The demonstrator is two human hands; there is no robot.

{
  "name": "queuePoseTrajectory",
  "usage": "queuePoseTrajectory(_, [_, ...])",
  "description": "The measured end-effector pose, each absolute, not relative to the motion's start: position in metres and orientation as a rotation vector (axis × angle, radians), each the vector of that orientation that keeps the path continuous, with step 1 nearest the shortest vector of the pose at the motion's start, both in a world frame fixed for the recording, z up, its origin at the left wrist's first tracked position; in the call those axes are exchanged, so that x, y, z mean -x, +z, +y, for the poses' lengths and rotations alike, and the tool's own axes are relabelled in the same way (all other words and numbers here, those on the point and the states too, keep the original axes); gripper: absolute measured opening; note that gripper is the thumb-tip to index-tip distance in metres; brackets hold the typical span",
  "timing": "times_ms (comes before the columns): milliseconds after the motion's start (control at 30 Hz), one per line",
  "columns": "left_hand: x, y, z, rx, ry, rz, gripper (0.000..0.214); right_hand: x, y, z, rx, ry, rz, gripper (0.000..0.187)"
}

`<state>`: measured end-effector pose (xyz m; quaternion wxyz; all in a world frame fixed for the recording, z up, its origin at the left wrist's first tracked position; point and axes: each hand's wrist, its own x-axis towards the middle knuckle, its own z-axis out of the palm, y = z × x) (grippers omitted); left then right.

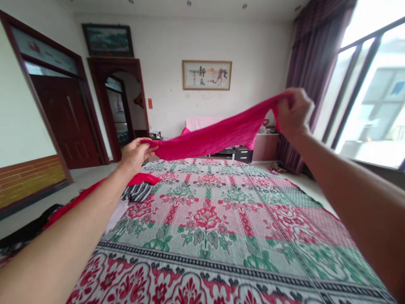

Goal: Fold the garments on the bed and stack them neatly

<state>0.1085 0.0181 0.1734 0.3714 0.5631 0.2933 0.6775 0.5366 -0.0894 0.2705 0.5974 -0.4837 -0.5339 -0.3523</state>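
Note:
A bright pink garment (209, 137) is stretched in the air between my two hands, above the far part of the bed. My left hand (136, 154) pinches its left end between thumb and fingers. Higher up, my right hand (294, 112) is closed round the other end, so the cloth slopes upward to the right. Its exact kind cannot be made out, as it is seen nearly edge-on and a little blurred. Under it spreads a flowered bedspread (207, 217) in red, green and white.
Left of my left arm lie red clothing (144, 179), a black-and-white patterned cloth (137, 192) and dark cloth (30, 228). Beyond the bed stands a low cabinet (243, 154) against the wall. A purple curtain (311, 63) hangs by the window at right. Doorways are at left.

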Motion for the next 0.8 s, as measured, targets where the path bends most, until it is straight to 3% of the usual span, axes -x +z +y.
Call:
queuePoseTrajectory(200, [-0.077,0.042,0.025,-1.788,1.246,1.181,0.026,-0.547,0.074,-0.124,1.581,-0.454,-1.595,0.028])
queuePoseTrajectory(333, [-0.056,-0.024,0.017,-1.917,1.030,1.402,0.029,-0.550,-0.006,-0.146,1.810,-0.213,-1.797,0.030])
queuePoseTrajectory(467, [-0.051,-0.050,0.007,-1.972,1.103,1.465,0.027,-0.545,-0.023,-0.152,1.857,-0.116,-1.910,0.032])
queuePoseTrajectory(800, [-0.050,-0.053,0.004,-1.889,1.111,1.530,0.030,-0.549,-0.023,-0.152,1.912,-0.067,-2.079,0.030])
